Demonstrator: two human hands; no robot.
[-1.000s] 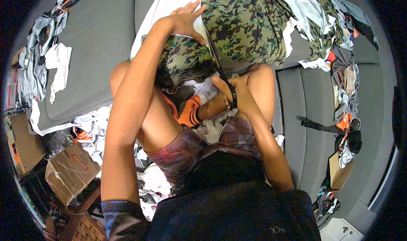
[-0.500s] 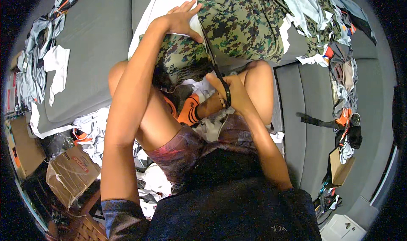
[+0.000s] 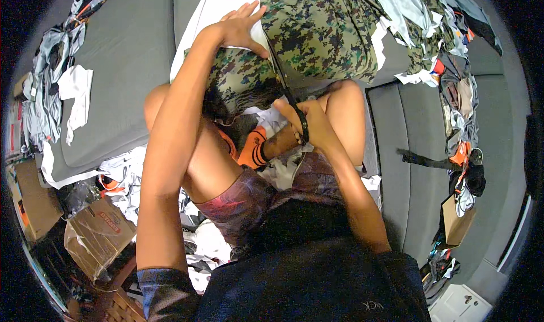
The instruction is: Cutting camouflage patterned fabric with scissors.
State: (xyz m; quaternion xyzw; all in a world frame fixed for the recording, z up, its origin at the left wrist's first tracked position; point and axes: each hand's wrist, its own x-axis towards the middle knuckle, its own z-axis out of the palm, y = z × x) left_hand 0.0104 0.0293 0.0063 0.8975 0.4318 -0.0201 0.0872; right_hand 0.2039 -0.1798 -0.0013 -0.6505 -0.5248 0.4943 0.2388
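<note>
Camouflage fabric (image 3: 320, 27) lies over the grey cushioned edge in front of me, with a white sheet (image 3: 195, 50) beside it and over part of it. My left hand (image 3: 241, 30) rests spread on the white sheet, pressing where it meets the camouflage. My right hand (image 3: 311, 126) grips black-handled scissors (image 3: 299, 113) low between my knees. The long blades point away from me along the white sheet's right edge, near my left thumb; whether they are open is hard to tell. My crossed legs and an orange sock (image 3: 252, 146) are underneath.
Grey cushion (image 3: 122, 55) at left holds white and grey scraps. Loose cloth (image 3: 122, 180) piles beside my left leg near cardboard boxes (image 3: 96, 240). At right are grey seat panels (image 3: 385, 152), a line of mixed clothing (image 3: 459, 112) and a small white cabinet (image 3: 456, 305).
Both hands and the scissors have shifted slightly left and up in the picture, along with much of the surrounding scene. The left hand stays spread on the white sheet; the right still holds the scissors.
</note>
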